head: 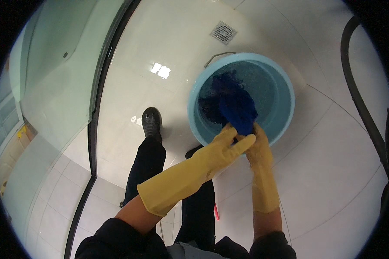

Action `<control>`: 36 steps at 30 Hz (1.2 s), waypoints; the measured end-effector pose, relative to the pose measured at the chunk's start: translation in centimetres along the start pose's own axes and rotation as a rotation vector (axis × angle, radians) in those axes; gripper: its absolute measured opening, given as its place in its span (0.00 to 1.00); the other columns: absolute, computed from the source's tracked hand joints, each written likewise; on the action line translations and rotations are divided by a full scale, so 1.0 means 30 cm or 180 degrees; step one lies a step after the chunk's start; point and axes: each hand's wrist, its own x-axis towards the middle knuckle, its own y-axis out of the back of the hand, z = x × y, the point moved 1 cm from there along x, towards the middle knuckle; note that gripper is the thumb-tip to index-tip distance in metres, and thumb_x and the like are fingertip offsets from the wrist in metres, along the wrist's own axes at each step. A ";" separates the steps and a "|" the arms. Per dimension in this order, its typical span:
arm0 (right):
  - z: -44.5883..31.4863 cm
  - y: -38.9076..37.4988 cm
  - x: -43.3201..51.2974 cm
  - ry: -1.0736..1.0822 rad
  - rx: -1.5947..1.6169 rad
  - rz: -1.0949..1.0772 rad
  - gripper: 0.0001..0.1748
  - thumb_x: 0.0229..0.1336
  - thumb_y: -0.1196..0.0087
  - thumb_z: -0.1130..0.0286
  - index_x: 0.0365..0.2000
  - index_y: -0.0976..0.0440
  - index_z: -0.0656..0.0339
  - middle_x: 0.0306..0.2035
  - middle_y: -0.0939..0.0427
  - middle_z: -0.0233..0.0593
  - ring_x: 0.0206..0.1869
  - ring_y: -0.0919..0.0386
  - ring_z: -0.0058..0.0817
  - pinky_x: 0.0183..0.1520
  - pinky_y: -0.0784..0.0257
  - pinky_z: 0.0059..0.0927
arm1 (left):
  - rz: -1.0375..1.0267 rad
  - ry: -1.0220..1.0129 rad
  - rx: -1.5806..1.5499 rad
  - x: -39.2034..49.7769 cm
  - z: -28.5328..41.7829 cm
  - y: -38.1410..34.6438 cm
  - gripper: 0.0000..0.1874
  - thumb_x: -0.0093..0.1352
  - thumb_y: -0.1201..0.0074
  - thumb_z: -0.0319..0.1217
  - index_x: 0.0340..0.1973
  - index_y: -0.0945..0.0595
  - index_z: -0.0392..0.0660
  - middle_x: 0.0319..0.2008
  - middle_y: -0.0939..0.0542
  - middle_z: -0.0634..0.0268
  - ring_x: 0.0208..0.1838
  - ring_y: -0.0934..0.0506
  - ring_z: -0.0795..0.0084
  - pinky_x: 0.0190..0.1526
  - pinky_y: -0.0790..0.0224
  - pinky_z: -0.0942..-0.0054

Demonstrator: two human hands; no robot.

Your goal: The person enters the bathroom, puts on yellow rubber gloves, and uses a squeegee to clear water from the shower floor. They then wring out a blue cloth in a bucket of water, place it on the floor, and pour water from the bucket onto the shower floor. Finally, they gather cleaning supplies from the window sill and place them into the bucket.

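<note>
A wet blue cloth (236,105) hangs from my hands into a light blue plastic bucket (287,97) that contains water. My left hand (231,144), in a long yellow rubber glove, grips the near end of the cloth from the left. Close against it, my right hand (259,142) wears a matching glove and holds the same end from the right. Both hands are over the bucket's near rim. The far part of the cloth looks dark and lies in the water. Some of my fingertips are hidden behind the cloth and the gloves.
The bucket's wire handle (215,58) rests against its far left side. Beyond it, a metal floor drain (223,32) is set in the wet tiles. A black-framed glass partition (58,81) stands at left. A dark hose (356,87) curves along the right. My black boot (151,123) is left of the bucket.
</note>
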 end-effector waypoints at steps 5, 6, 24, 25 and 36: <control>0.183 -0.108 0.331 0.0117 -0.1891 0.0720 0.33 0.59 0.35 0.63 0.61 0.28 0.68 0.56 0.20 0.60 0.57 0.19 0.52 0.58 0.24 0.44 | 0.0827 0.0280 -0.0576 -0.006 -0.027 0.010 0.36 0.76 0.43 0.52 0.70 0.29 0.40 0.64 0.26 0.54 0.67 0.30 0.64 0.68 0.38 0.67; 0.184 -0.132 0.383 -0.0032 -0.2133 0.0594 0.33 0.59 0.35 0.66 0.62 0.29 0.70 0.58 0.20 0.59 0.57 0.20 0.51 0.57 0.24 0.44 | 0.0892 0.0192 -0.0725 -0.008 -0.038 0.017 0.36 0.76 0.43 0.52 0.70 0.28 0.40 0.64 0.25 0.57 0.66 0.30 0.67 0.66 0.38 0.68; -0.183 0.101 -0.571 0.2061 -0.1668 -0.0403 0.24 0.29 0.23 0.67 0.34 0.18 0.57 0.47 0.23 0.42 0.46 0.23 0.44 0.48 0.29 0.44 | -0.0173 0.1520 -0.2741 0.120 0.092 0.001 0.46 0.64 0.33 0.62 0.61 0.23 0.34 0.52 0.17 0.44 0.50 0.16 0.54 0.53 0.19 0.53; -0.190 0.103 -0.591 0.2069 -0.1473 -0.0739 0.23 0.28 0.23 0.68 0.32 0.19 0.57 0.45 0.23 0.44 0.45 0.23 0.45 0.48 0.30 0.44 | -0.0211 0.1544 -0.2659 0.115 0.111 -0.009 0.40 0.65 0.31 0.58 0.56 0.21 0.34 0.45 0.15 0.47 0.41 0.15 0.60 0.42 0.16 0.62; -0.224 0.344 -0.353 0.1093 0.1561 0.0657 0.33 0.64 0.37 0.44 0.51 0.20 0.67 0.47 0.14 0.43 0.47 0.17 0.30 0.54 0.22 0.37 | -0.1227 0.1244 -0.1759 -0.067 0.172 0.029 0.57 0.55 0.22 0.56 0.68 0.31 0.32 0.60 0.24 0.40 0.60 0.20 0.46 0.57 0.19 0.52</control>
